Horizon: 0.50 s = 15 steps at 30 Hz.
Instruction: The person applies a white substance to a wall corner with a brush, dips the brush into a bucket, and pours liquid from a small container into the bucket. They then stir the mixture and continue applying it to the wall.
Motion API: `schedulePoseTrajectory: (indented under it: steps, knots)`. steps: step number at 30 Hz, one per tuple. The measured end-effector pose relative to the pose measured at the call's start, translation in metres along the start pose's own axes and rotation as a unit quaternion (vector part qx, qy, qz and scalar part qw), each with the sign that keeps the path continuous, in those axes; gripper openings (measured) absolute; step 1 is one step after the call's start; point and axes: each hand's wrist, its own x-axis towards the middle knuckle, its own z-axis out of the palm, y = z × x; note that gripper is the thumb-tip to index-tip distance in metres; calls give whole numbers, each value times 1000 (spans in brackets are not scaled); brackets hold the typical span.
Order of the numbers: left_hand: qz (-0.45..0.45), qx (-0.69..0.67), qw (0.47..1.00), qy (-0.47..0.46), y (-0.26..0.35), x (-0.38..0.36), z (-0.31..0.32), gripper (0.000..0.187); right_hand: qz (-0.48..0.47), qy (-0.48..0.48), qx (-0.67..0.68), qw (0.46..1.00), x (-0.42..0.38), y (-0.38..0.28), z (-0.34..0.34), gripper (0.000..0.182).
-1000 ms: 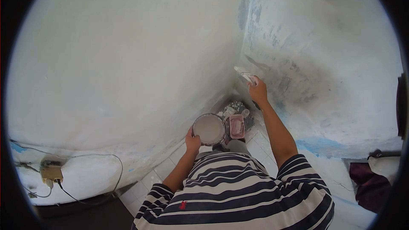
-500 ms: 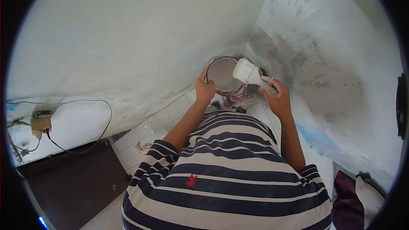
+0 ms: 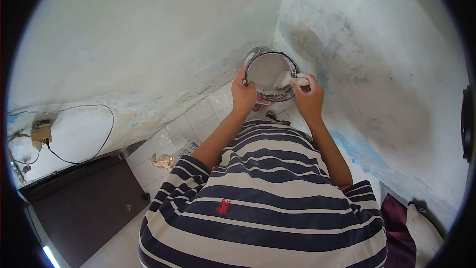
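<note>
A round bucket (image 3: 270,71) of greyish-white paste is held up near the wall corner. My left hand (image 3: 244,95) grips its left rim, thumb on the near side. In my right hand (image 3: 309,95) is a wide white brush (image 3: 293,80), its fingers closed round the handle. The brush's broad end lies inside the bucket at the right rim, touching the paste. Part of the bucket's outside is hidden by my hands.
A patchy wall (image 3: 372,79) rises on the right and a pale wall (image 3: 148,34) on the left. An outlet box (image 3: 41,135) with cables hangs at left above a dark brown panel (image 3: 89,208). Crumpled material (image 3: 162,162) lies on the floor tiles (image 3: 179,127). Dark red cloth (image 3: 398,233) is lower right.
The brush has gone from above the bucket's right side down into it, turning in my right hand. The bucket sits slightly higher and further right in view.
</note>
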Motion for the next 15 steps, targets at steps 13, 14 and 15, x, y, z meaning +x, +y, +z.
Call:
schedulePoseTrajectory:
  steps: [13,14,15]
  knots:
    - [18,-34,999,-1,27,-17,33,68,-76,61,-77,992,6,33,-13,35]
    - [47,-26,999,1,21,-16,34,67,-24,19,-32,999,5,32,-15,38]
    - [49,-27,998,4,27,-17,34,67,-27,17,-32,999,6,30,-16,38]
